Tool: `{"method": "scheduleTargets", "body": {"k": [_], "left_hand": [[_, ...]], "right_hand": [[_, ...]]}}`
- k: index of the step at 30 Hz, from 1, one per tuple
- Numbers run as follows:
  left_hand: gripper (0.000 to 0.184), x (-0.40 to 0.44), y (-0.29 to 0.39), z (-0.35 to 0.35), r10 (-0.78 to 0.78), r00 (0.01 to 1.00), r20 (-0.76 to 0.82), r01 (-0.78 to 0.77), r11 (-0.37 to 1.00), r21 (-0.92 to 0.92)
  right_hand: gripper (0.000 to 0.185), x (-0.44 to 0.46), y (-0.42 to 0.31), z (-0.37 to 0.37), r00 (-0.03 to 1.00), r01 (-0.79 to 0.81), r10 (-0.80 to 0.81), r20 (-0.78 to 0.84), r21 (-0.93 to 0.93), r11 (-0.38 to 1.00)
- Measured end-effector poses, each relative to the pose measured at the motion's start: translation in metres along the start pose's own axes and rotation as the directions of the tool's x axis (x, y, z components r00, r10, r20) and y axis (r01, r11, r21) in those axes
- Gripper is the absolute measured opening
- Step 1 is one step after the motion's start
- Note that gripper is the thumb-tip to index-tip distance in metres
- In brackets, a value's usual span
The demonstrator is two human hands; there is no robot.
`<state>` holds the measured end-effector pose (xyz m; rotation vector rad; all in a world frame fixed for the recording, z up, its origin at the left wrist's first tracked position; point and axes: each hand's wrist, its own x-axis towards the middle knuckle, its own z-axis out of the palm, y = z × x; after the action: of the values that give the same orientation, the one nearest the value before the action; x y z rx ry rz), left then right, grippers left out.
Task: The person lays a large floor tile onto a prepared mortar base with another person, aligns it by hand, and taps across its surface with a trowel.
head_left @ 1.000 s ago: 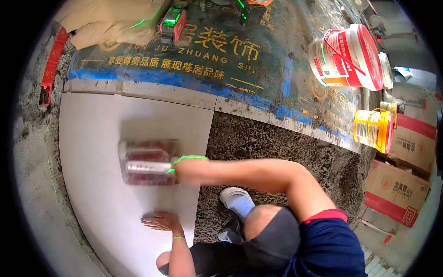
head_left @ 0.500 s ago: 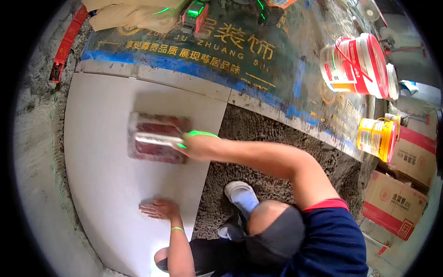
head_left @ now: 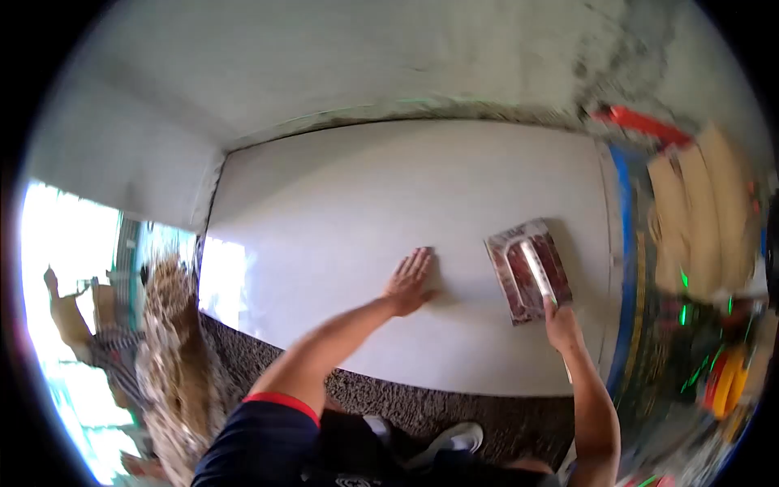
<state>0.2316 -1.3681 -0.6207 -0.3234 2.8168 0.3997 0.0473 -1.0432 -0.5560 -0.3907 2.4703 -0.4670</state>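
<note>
A large pale tile [head_left: 324,187] lies flat on the floor along the wall. My left hand [head_left: 408,284] rests palm down near the middle of the tile, its fingers stretched out and holding nothing. To its right, my right hand [head_left: 558,321] is wrapped round the handle of a flat rectangular tool [head_left: 529,272] with a dark red, grey-smeared plate. The tool is over the right part of the tile; whether it touches the surface cannot be made out.
Blue tape [head_left: 625,284] runs beside the tile's right edge. Beyond it are brown paper sacks [head_left: 698,215] and a red object [head_left: 645,123]. Rough dark mortar [head_left: 503,418] borders the near side. A wrapped bundle [head_left: 174,357] stands at the left.
The view has turned, so the tile now stretches across it and the wall is ahead. The left hand still lies flat on the tile, and the right hand still grips the tool.
</note>
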Motion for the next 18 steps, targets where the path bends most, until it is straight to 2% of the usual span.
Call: {"method": "scheduleTargets", "body": {"k": [1,2,3,4,5,6,7,8,10,11,12,13,14,15,16,17,18], "left_hand": [[0.09,-0.012,-0.042,-0.006,-0.115,0.99,0.081,0.113,0.993,0.027],[0.091,-0.057,-0.112,-0.024,-0.296,0.955,0.034,0.298,0.95,-0.096],[0.093,-0.111,-0.149,-0.021,-0.502,0.863,0.064,0.506,0.859,-0.083],[0.095,-0.12,-0.155,-0.028,-0.542,0.839,0.045,0.544,0.837,-0.056],[0.096,-0.2,-0.175,-0.032,-0.811,0.558,0.177,0.827,0.56,-0.038],[0.096,-0.248,-0.21,0.004,-0.91,0.385,0.152,0.923,0.38,-0.066],[0.094,-0.251,-0.223,0.0,-0.906,0.389,0.165,0.919,0.395,0.001],[0.092,-0.298,-0.214,0.036,-0.942,0.334,0.039,0.935,0.326,-0.138],[0.087,-0.296,-0.236,0.033,-0.944,0.324,-0.06,0.917,0.329,-0.225],[0.085,-0.292,-0.205,0.053,-0.957,0.245,-0.153,0.925,0.278,-0.259],[0.082,-0.291,-0.234,0.06,-0.95,0.205,-0.235,0.923,0.268,-0.277],[0.079,-0.267,-0.202,0.042,-0.94,0.177,-0.291,0.933,0.255,-0.255],[0.079,-0.273,-0.218,0.047,-0.953,0.152,-0.262,0.92,0.234,-0.316],[0.079,-0.273,-0.218,0.046,-0.959,0.136,-0.249,0.918,0.216,-0.332],[0.078,-0.281,-0.221,0.036,-0.958,0.126,-0.257,0.925,0.207,-0.317],[0.078,-0.274,-0.216,0.044,-0.957,0.074,-0.279,0.897,0.186,-0.4],[0.078,-0.275,-0.215,0.051,-0.962,0.069,-0.263,0.894,0.176,-0.412]], "right_hand": [[0.067,0.018,-0.013,0.006,0.999,0.031,-0.032,-0.026,-0.055,0.998],[0.068,0.019,-0.015,0.003,1.0,0.007,-0.007,0.008,-0.076,0.997],[0.068,0.019,-0.003,0.009,1.0,0.006,-0.005,0.006,-0.064,0.998],[0.068,0.022,0.007,0.012,1.0,0.004,-0.004,0.003,-0.052,0.999],[0.068,0.029,-0.012,0.018,0.999,0.036,-0.035,0.018,-0.077,0.996],[0.068,0.037,-0.036,0.023,0.997,0.069,-0.066,0.032,-0.101,0.992],[0.068,0.035,-0.037,0.019,0.994,-0.001,0.008,0.109,-0.067,0.998],[0.068,0.03,-0.05,0.031,0.993,0.05,-0.037,0.109,-0.117,0.992],[0.066,0.015,-0.094,0.045,0.98,0.063,-0.029,0.195,-0.171,0.983],[0.064,0.017,-0.103,0.044,0.969,0.146,-0.113,0.219,-0.139,0.979],[0.063,0.01,-0.155,0.07,0.962,0.179,-0.152,0.228,-0.102,0.979],[0.059,0.029,-0.127,0.06,0.951,0.2,-0.191,0.243,-0.014,0.98],[0.055,-0.024,-0.249,0.045,0.87,0.455,-0.423,0.255,-0.082,0.887],[0.052,-0.045,-0.297,0.038,0.833,0.51,-0.461,0.305,-0.102,0.854],[0.046,-0.052,-0.31,0.042,0.817,0.54,-0.506,0.276,-0.061,0.839],[0.04,-0.086,-0.376,0.02,0.686,0.691,-0.644,0.34,-0.027,0.722],[0.037,-0.092,-0.398,0.021,0.533,0.819,-0.799,0.277,0.069,0.57]]}}
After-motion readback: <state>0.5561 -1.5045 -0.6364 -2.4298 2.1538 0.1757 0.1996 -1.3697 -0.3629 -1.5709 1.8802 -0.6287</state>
